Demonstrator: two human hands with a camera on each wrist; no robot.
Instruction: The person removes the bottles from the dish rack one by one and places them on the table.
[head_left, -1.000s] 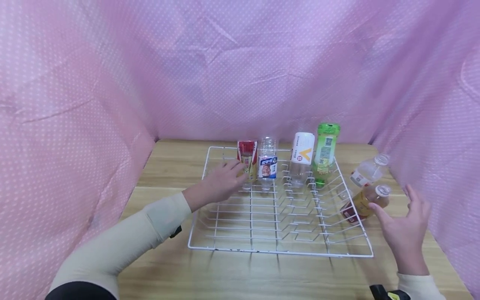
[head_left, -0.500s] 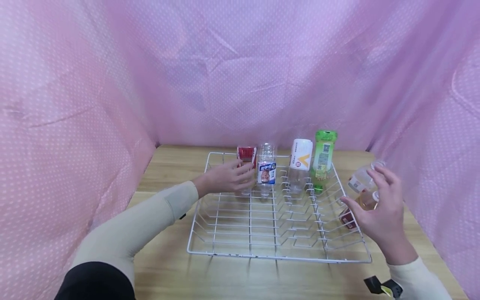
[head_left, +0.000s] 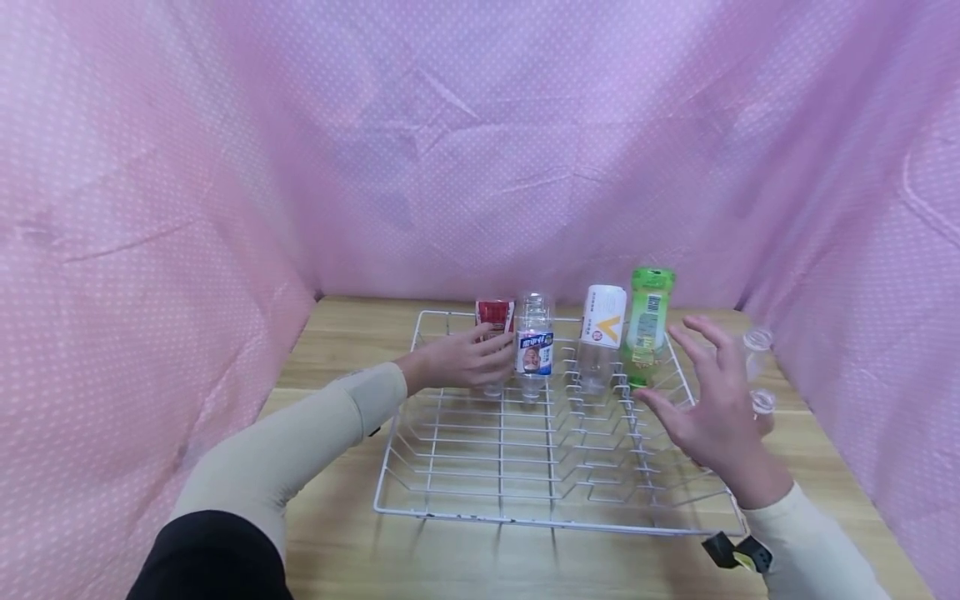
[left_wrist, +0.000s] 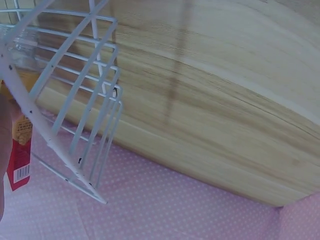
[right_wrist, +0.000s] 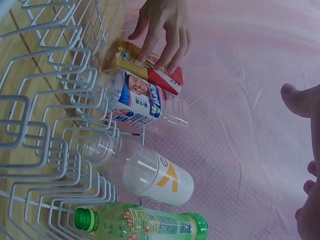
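Note:
The left hand (head_left: 468, 360) lies over a red and gold bottle (head_left: 495, 313), fingers loosely extended; in the right wrist view its fingertips (right_wrist: 172, 69) rest against the label. Beside that bottle, a clear one with a blue label (head_left: 534, 354), a clear one with a white label (head_left: 603, 317) and a green bottle (head_left: 648, 327) lean neck-down in a white wire rack (head_left: 555, 524). The right hand (head_left: 716, 417) is raised over the rack's right side, thumb and fingers spread around air, close to the green bottle.
Right of the rack, mostly behind the right hand, are two more bottles, one clear (head_left: 756, 354) and one with its clear neck showing (head_left: 763, 403). The rack stands on a wooden table (head_left: 315, 350). Pink dotted cloth (head_left: 450, 167) surrounds the back and sides.
The right hand has moved left, from beside the two bottles at the right to over the rack near the green bottle. The left hand has stayed at the red and gold bottle, shifting slightly.

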